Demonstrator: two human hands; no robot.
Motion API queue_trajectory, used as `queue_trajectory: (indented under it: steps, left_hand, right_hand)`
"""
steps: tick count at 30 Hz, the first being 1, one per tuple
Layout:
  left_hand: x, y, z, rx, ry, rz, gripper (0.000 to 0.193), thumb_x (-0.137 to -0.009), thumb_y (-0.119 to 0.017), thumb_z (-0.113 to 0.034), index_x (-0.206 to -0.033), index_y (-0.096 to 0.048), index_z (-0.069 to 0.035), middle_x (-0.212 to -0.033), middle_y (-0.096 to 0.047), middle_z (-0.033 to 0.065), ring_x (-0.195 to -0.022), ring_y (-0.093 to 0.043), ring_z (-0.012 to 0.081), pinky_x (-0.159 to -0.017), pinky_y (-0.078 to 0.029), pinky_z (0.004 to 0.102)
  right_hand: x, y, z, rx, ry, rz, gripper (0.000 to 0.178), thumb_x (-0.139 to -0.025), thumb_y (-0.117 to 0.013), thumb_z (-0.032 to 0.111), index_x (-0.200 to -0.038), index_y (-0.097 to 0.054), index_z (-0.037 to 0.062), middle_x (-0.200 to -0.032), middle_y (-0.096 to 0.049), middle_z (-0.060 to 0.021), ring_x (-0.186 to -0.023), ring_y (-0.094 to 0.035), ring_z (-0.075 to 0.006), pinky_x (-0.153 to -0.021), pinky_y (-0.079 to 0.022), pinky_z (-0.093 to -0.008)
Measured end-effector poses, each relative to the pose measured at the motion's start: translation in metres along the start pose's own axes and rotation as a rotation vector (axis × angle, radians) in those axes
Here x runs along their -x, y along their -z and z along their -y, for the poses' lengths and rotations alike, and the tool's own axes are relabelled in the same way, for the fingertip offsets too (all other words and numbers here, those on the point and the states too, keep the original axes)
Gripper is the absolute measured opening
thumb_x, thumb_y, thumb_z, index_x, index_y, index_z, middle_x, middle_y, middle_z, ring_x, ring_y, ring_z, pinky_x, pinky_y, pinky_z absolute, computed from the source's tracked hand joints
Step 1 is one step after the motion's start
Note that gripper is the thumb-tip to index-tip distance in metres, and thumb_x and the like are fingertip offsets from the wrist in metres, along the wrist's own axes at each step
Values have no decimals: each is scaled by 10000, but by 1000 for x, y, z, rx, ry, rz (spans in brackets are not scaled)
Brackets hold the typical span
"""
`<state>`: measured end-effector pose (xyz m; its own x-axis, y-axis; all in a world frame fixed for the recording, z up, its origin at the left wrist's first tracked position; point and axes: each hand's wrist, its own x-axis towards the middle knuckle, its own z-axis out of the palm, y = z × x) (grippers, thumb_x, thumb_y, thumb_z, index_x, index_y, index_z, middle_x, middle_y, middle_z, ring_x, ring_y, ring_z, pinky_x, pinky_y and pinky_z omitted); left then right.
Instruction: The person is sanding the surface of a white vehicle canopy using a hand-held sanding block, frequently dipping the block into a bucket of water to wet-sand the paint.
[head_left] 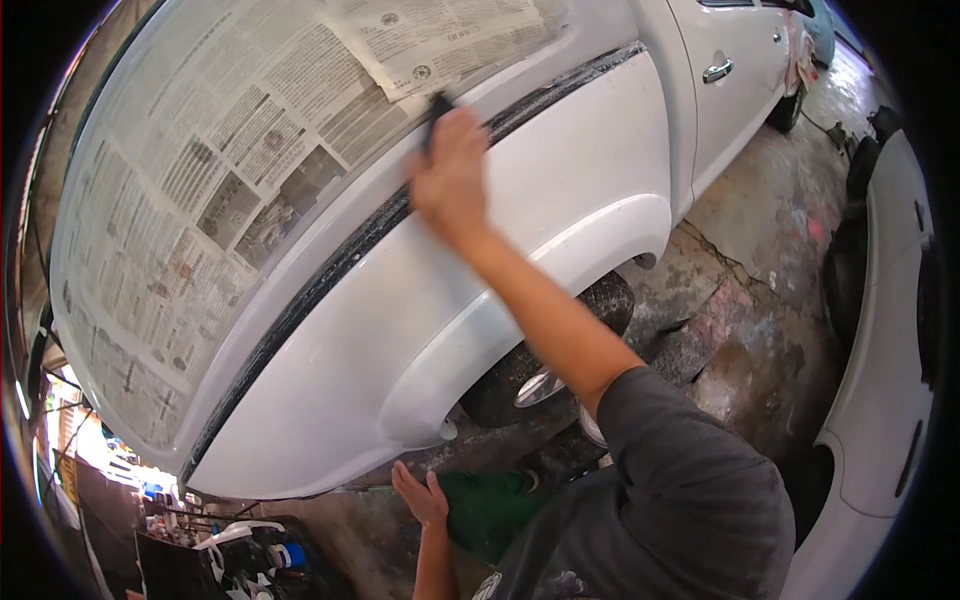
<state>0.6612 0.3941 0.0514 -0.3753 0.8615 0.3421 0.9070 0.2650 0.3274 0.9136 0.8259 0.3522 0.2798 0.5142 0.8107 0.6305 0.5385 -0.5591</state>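
Note:
My right hand (452,175), smeared by motion, is closed on a small flat black block (437,115) at the upper edge of a white vehicle's side panel (560,170). The block's kind is hidden by my fingers and blur. Beneath that hand runs a dark, whitish-dusted strip (375,225) along the panel's top. Newspaper sheets (270,140) cover the surface just beyond it. My left hand (420,493) is low in front of my body, fingers stretched out and holding nothing, near the panel's lower edge.
Below the wheel arch (560,250) a dark tyre (605,300) shows. The vehicle's white door (730,90) stands at the upper right. Another light-coloured vehicle body (885,400) lines the right side. Cluttered containers and a blue-capped item (288,555) sit at the lower left. The concrete floor (745,225) is stained.

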Motion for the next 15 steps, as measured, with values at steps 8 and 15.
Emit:
queue_trajectory:
  steps: [8,15]
  left_hand:
    - [-19,-9,-16,-9,-119,4,667,-1036,-541,-285,-1517,-307,113,-1526,-352,346,-1416,-335,504,-1187,-276,568]
    - [-16,-16,-7,-4,-113,4,630,-1028,-531,-246,-1509,-322,103,-1523,-362,332,-1414,-340,498,-1189,-282,568]
  right_hand:
    - [65,7,66,-377,65,222,789,-1034,-534,385,-1498,-273,-198,-1612,-228,-383,-1532,-188,-498,-1267,-121,-550]
    - [-6,108,-47,-648,-56,111,645,-998,-524,158,-1566,-306,-56,-1632,-302,-245,-1536,-250,-387,-1268,-173,-443]
